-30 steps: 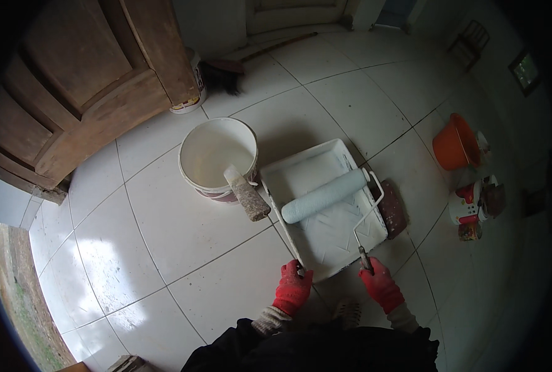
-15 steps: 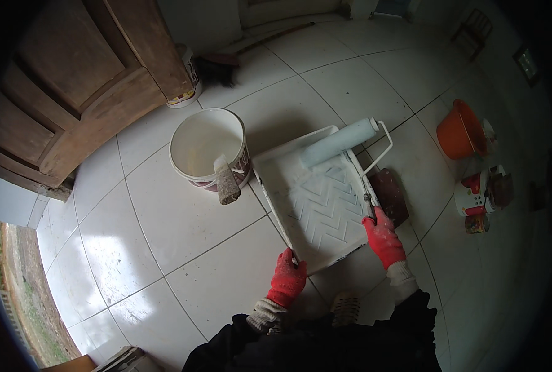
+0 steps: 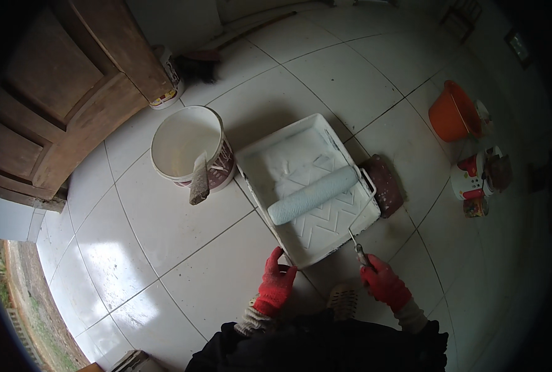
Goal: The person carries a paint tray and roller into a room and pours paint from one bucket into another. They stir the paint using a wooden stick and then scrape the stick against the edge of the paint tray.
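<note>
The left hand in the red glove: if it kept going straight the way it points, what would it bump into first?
The left hand already touches the near edge of the white plastic paint tray. Straight on, it would probably meet the pale fuzzy paint roller lying across the tray, though depth is hard to judge.

Our left hand (image 3: 276, 286) grips the near edge of the tray (image 3: 269, 162), and our right hand (image 3: 384, 282) holds the roller (image 3: 313, 195) lying across it. A bucket (image 3: 186, 146) stands just left of the tray, an orange pail (image 3: 450, 113) well right.

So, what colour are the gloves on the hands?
Red, seen in the head view: left hand on the tray, right hand holding the roller.
</note>
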Tool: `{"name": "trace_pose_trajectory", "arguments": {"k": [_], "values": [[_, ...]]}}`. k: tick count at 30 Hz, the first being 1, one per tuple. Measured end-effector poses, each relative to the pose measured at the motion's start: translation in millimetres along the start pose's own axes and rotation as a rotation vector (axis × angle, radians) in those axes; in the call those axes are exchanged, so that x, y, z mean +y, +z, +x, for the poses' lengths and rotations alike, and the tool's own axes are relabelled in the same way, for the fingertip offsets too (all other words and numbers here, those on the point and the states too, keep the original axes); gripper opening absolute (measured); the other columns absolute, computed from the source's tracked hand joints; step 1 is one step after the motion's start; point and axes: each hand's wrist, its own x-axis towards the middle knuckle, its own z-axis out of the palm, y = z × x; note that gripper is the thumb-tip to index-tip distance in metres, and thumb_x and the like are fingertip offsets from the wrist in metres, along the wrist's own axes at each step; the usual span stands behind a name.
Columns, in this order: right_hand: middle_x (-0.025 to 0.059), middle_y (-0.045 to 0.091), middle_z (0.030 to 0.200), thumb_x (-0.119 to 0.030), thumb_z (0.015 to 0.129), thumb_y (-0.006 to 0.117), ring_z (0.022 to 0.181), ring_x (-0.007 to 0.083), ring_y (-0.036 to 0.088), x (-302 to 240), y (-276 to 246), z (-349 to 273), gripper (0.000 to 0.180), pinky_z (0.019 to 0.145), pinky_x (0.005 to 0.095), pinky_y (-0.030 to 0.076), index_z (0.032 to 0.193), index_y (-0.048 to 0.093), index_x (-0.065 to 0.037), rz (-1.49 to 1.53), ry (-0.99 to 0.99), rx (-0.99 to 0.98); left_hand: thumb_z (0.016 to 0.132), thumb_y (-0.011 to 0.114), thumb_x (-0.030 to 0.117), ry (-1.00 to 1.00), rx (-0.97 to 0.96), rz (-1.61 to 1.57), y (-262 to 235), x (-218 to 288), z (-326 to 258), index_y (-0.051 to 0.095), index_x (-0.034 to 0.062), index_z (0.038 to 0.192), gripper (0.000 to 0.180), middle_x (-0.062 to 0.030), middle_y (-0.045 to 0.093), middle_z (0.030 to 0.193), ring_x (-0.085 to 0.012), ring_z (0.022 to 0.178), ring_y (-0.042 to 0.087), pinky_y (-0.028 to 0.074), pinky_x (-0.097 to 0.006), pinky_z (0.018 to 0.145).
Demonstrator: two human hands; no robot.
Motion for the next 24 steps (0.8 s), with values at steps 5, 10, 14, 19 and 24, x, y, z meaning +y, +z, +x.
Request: {"name": "trace_pose_trajectory", "arguments": {"k": [5, 10, 14, 19, 24], "values": [[0.0022, 0.053, 0.064, -0.024, 0.090, 0.047, 0.049, 0.0086, 0.048, 21.7, -8.4, -36.7, 0.026, 0.044, 0.0252, 0.040, 0.110, 0.052, -0.008, 0.092, 0.211, -0.093, 0.074, 0.070, 0.007, -0.038, -0.055, -0.029, -0.8, 9.1, -10.1, 0.024, 0.0003, 0.137, 0.078, -0.0154, 0.039, 0.135, -0.0171, 0.088, 0.060, 0.052, -0.030, 0.073], [0.0043, 0.057, 0.069, -0.027, 0.090, 0.048, 0.050, 0.0112, 0.051, 24.4, -22.2, -65.8, 0.029, 0.046, 0.0270, 0.043, 0.111, 0.051, -0.007, 0.007, 0.199, -0.112, 0.068, 0.075, 0.006, -0.026, -0.115, -0.015, 4.7, 13.2, -5.8, 0.020, 0.0028, 0.139, 0.090, -0.0177, 0.042, 0.123, -0.0222, 0.088, 0.061, 0.053, -0.030, 0.071], [0.0122, 0.059, 0.073, -0.031, 0.089, 0.051, 0.058, 0.0233, 0.057, 52.8, -15.5, -71.5, 0.030, 0.052, 0.0339, 0.048, 0.103, 0.051, -0.005, -1.225, -0.622, 0.162, 0.067, 0.076, 0.008, 0.045, -0.094, -0.019, 9.4, 5.2, -0.2, 0.019, 0.0057, 0.140, 0.093, -0.0180, 0.043, 0.119, -0.0243, 0.087, 0.061, 0.052, -0.030, 0.072], [0.0207, 0.058, 0.076, -0.031, 0.089, 0.051, 0.069, 0.0364, 0.057, 8.6, -1.0, -18.7, 0.027, 0.057, 0.0448, 0.047, 0.094, 0.050, -0.004, -0.741, -0.017, 0.125, 0.066, 0.077, 0.011, -0.001, -0.077, 0.161, 10.2, 3.3, 5.9, 0.023, 0.0080, 0.140, 0.091, -0.0168, 0.044, 0.118, -0.0227, 0.078, 0.059, 0.049, -0.033, 0.070], [0.0206, 0.056, 0.082, -0.031, 0.091, 0.048, 0.073, 0.0387, 0.056, 8.8, 3.4, 40.4, 0.027, 0.061, 0.0475, 0.045, 0.097, 0.049, -0.005, -0.800, -0.311, 0.244, 0.066, 0.077, 0.014, 0.024, -0.060, 0.183, 15.2, 17.0, 6.4, 0.030, 0.0060, 0.135, 0.085, -0.0144, 0.048, 0.111, -0.0206, 0.073, 0.058, 0.050, -0.033, 0.067]]}}
